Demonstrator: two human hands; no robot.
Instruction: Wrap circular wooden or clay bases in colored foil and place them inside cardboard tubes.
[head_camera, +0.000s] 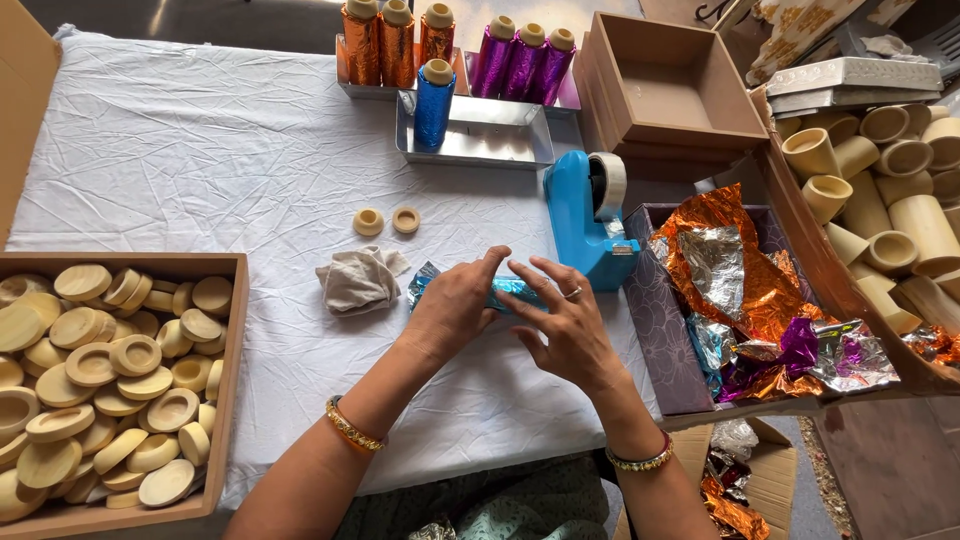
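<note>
The wooden tray (225, 330) at your left is heaped with pale wooden discs (110, 385). The patterned box (655, 330) at your right holds crumpled foil scraps (745, 290) — orange, silver, purple. Metal trays (480, 145) at the back carry foil spools (434, 100). Your left hand (455, 305) clasps the blue-foiled tube (515, 292) on the white cloth (220, 170); your right hand (570, 325) rests spread fingers on it — just before the blue tape dispenser (585, 225).

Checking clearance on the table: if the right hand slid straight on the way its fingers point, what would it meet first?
The right hand points up-left across the blue foil-wrapped piece; beyond that, probably the two small wooden rings, though depth is unclear.
</note>
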